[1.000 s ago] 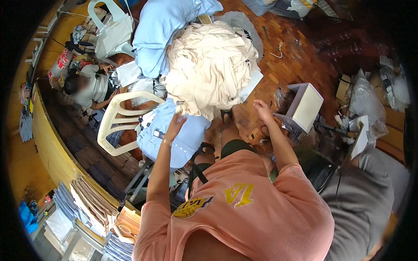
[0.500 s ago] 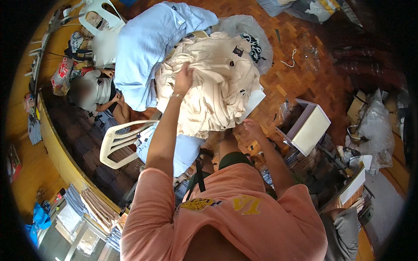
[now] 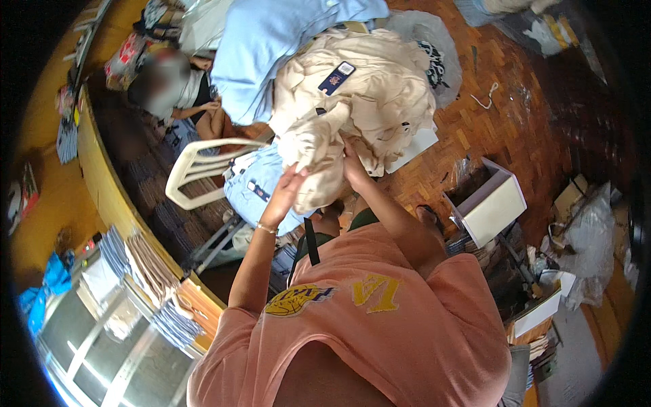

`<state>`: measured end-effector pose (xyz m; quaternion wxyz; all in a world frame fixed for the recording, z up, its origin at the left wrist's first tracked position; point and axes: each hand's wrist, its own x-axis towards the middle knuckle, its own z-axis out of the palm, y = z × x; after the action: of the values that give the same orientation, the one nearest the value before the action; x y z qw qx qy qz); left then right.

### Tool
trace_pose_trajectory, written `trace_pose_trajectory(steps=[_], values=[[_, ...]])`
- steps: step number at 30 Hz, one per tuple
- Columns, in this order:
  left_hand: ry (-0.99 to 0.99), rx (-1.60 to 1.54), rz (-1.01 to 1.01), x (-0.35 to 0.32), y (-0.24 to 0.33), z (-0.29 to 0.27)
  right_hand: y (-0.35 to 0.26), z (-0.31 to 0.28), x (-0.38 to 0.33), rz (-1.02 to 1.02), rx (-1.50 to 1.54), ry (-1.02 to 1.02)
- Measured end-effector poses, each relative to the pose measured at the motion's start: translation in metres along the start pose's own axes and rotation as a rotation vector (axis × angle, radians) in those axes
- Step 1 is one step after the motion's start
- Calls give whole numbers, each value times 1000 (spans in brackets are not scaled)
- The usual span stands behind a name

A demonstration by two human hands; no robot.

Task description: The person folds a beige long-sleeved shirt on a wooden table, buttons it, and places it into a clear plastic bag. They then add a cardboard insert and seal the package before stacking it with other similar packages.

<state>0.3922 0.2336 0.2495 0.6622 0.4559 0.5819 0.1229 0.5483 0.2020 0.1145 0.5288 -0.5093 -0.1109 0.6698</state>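
Observation:
A bunched cream garment [image 3: 317, 152] hangs between my two hands at the near side of a large heap of cream garments [image 3: 400, 81]. My left hand [image 3: 290, 188] is closed on its left edge, the fingertips against the cloth. On the other side my right hand [image 3: 352, 166] grips the fabric, its fingers partly hidden in the folds. A dark blue hang tag [image 3: 337, 78] lies on top of the heap. Just left of my left hand, light blue garments [image 3: 254, 178] with a dark tag rest by a cream plastic chair [image 3: 182, 178].
More light blue garments [image 3: 251, 57] are piled at the heap's far left. A clear plastic bag [image 3: 444, 51] stands behind it. A white box-like piece [image 3: 491, 207] is on the parquet floor [image 3: 468, 125] to the right. A person [image 3: 186, 98] sits at the left.
My left hand has come back toward me from the top of the heap. My right hand, free before, has moved onto the cloth. Both now hold a cream garment; the view has shifted.

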Motion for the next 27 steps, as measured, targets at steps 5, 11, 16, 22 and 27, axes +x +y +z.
trace_pose_trajectory(steps=[5, 11, 16, 22, 27], values=[[111, -118, 29, -22, -45, -21, -15, 11, -8, 478, 676, -136], [546, -428, 343, -87, -3, -130, -134, -16, -21, 231, 202, -5], [621, -375, 535, -166, 43, -210, -233, -30, -4, 58, 238, -501], [715, -389, 759, -254, 59, -294, -323, 55, -56, -215, -60, -311], [833, -251, 749, -325, 25, -338, -334, 108, -89, -281, -172, -136]])
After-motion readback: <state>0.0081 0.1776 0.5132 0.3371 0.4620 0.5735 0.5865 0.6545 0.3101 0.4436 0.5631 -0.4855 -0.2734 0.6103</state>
